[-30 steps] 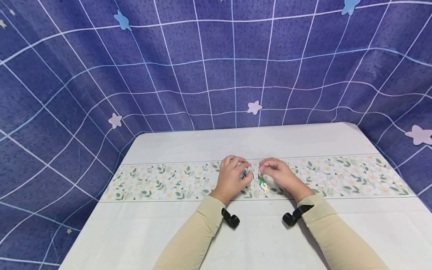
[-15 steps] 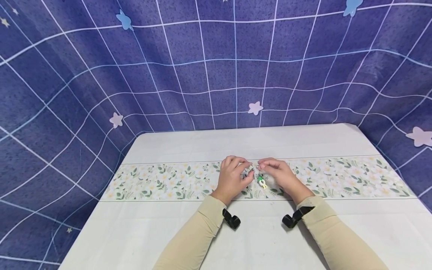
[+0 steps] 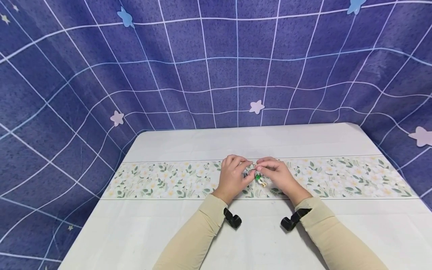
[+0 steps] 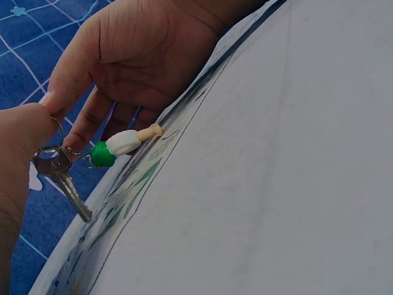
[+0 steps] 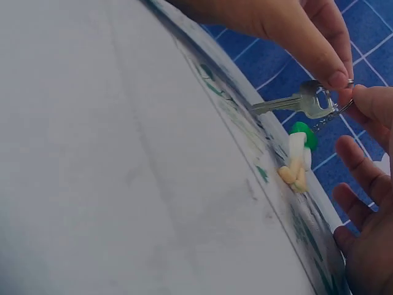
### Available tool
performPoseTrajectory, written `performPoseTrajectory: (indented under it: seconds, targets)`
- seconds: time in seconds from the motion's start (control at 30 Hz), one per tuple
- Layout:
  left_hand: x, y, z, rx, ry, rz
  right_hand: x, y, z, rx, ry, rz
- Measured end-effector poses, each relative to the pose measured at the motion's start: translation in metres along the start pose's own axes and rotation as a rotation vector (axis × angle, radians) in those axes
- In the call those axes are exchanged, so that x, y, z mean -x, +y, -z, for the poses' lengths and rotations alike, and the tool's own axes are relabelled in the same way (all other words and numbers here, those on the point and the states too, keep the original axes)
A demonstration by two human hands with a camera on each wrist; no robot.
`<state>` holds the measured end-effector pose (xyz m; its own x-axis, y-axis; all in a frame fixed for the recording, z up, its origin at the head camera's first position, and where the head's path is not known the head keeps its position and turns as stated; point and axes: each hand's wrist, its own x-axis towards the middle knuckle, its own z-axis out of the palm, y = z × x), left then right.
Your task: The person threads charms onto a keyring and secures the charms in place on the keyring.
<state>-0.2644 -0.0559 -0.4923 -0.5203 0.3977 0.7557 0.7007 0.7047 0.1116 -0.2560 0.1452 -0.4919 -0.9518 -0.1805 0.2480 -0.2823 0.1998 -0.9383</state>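
My left hand (image 3: 233, 178) and right hand (image 3: 279, 177) meet over the floral strip, fingertips close together. A thin metal key ring (image 5: 348, 106) is pinched between the thumb and finger of each hand. From it hangs a silver key (image 5: 313, 101), its blade pointing down in the left wrist view. A small figure charm (image 4: 123, 144), green, white and tan, dangles on a short chain beside the key. My right hand's other fingers are loosely bent in the right wrist view. Fingertips hide part of the ring.
A white table (image 3: 256, 240) with a floral band (image 3: 168, 180) lies beneath the hands. Behind and beside it hangs a blue grid-patterned curtain (image 3: 216, 75) with stars. Dark camera mounts (image 3: 233, 218) sit at both wrists.
The fingertips have drawn together, the right hand moving slightly left until both meet at the ring. The charm has swung a little left and up.
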Motion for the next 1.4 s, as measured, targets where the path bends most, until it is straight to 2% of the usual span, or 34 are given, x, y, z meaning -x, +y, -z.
performPoseTrajectory:
  seconds: [0.27, 0.3, 0.53, 0.77, 0.9, 1.1, 1.23, 1.4]
  targets:
    - [-0.002, 0.0, 0.0, -0.029, -0.013, -0.018, 0.002, -0.004, -0.001, 0.064, -0.008, 0.05]
    - [-0.002, 0.0, 0.001, -0.033, -0.019, -0.017, 0.001, 0.001, 0.0, 0.062, -0.006, 0.049]
    - [-0.003, -0.001, 0.003, -0.051, -0.027, -0.033, 0.0, -0.003, -0.002, 0.062, 0.001, 0.072]
    - [-0.004, -0.002, 0.005, -0.054, -0.047, -0.034, 0.001, -0.018, -0.008, 0.089, 0.055, 0.055]
    - [-0.004, -0.002, 0.006, -0.071, -0.039, -0.043, 0.005, -0.03, -0.013, 0.075, 0.084, 0.091]
    - [-0.006, 0.003, 0.005, -0.109, -0.007, -0.062, 0.002, -0.017, -0.016, 0.061, 0.142, 0.092]
    - [-0.008, 0.006, 0.004, -0.115, -0.001, -0.023, -0.001, -0.014, -0.016, 0.056, 0.192, 0.112]
    - [-0.013, 0.01, 0.007, -0.098, -0.001, 0.059, -0.007, -0.021, -0.017, 0.05, 0.247, 0.174]
